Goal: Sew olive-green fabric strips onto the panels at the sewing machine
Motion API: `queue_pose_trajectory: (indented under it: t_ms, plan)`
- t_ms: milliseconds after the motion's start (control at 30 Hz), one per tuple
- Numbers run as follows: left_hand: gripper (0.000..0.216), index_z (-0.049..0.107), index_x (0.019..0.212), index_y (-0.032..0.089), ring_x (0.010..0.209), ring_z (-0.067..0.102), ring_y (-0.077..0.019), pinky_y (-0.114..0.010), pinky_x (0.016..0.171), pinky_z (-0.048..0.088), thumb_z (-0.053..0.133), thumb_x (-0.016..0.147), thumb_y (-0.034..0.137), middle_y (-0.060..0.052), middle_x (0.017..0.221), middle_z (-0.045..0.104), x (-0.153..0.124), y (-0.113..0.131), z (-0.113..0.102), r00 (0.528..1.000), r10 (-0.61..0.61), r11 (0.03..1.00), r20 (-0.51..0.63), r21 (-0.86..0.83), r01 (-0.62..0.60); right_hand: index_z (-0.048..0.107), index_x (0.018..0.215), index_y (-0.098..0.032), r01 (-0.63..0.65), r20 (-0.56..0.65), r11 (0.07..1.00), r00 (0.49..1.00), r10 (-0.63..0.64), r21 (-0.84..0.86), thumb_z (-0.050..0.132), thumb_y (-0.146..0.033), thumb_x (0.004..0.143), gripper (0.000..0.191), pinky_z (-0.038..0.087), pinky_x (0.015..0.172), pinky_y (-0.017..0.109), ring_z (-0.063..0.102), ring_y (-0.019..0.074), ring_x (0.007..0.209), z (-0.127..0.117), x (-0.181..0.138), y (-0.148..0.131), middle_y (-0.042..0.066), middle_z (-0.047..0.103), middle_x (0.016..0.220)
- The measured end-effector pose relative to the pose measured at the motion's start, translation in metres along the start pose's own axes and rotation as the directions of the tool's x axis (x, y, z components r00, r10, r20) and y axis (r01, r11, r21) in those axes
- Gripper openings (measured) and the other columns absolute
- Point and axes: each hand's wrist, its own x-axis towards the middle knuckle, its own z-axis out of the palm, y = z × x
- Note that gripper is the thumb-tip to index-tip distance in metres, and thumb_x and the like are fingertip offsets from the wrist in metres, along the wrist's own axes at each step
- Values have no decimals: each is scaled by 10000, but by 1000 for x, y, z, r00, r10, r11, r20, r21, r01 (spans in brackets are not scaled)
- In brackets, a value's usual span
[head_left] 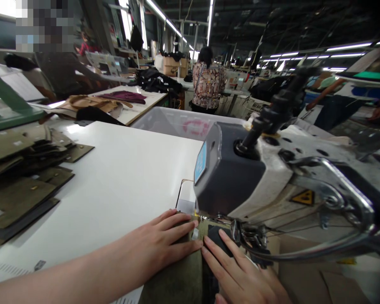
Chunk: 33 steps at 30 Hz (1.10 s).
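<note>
The olive fabric piece (175,280) lies beneath the flattened, ungripping left hand (164,238), extending toward five o'clock; the right hand (237,270), fingers outstretched, rests along the fabric's three-o'clock side.

No lettering or numeral can be read from where I stand. Sewing machine (234,177): a yellow warning triangle (304,197) is fixed to the arm, its symbol too small to identify; a blue label (200,163) on the head's end face carries pale, illegible print. Bench (114,181): graduation marks (9,267) and a dark emblem (39,265), unreadable, near the edge. Grey bin (160,122): a reddish marking (196,126), undecipherable.
</note>
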Motion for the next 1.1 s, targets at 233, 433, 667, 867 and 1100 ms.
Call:
queue_pose_trajectory:
  t_ms: [233, 433, 667, 867, 1100]
  plan:
    - [456, 436, 1471, 253, 1375, 450, -283, -463, 1170, 351, 395, 1017, 232, -92, 1461, 532, 2, -4, -3, 999, 24, 997, -37, -75, -27, 444, 1448, -228, 1, 16, 1000, 1000, -1, -10, 448, -244, 855, 593, 484, 723, 196, 604, 107, 1151, 5, -2, 2, -92, 481, 1454]
    - [431, 472, 1443, 234, 1375, 443, -280, -457, 1173, 342, 374, 1023, 235, -99, 1450, 539, 3, -6, 0, 999, 19, 998, -47, -59, -22, 446, 1449, -217, 2, 24, 1000, 1000, -2, -8, 483, -243, 847, 604, 485, 727, 199, 588, 121, 1183, 3, -2, 3, -73, 478, 1461]
    - [406, 509, 1407, 212, 1320, 498, -284, -440, 1150, 376, 385, 1021, 228, -86, 1447, 550, 1, -7, 2, 998, 26, 1000, -63, -13, -27, 505, 1400, -223, -33, -15, 998, 999, 34, 55, 463, -252, 871, 532, 452, 647, 204, 577, 113, 1185, 1, 7, 1, -105, 497, 1447]
    - [389, 536, 1382, 207, 1308, 511, -291, -456, 1144, 385, 398, 1018, 225, -83, 1443, 556, 2, -8, 4, 995, 31, 999, -91, 26, -29, 666, 1198, -227, -107, -112, 988, 987, 119, 111, 405, -218, 868, 420, 465, 653, 218, 656, 103, 1001, -9, 21, 2, -107, 665, 1245]
    - [396, 532, 1390, 220, 1327, 497, -289, -455, 1153, 372, 439, 1006, 223, -87, 1475, 523, 3, -10, 7, 998, 8, 1000, -69, 27, -6, 707, 1111, -291, 19, -102, 995, 995, -9, 97, 363, -271, 979, 368, 539, 634, 197, 698, 106, 955, -14, 24, 8, -89, 700, 1165]
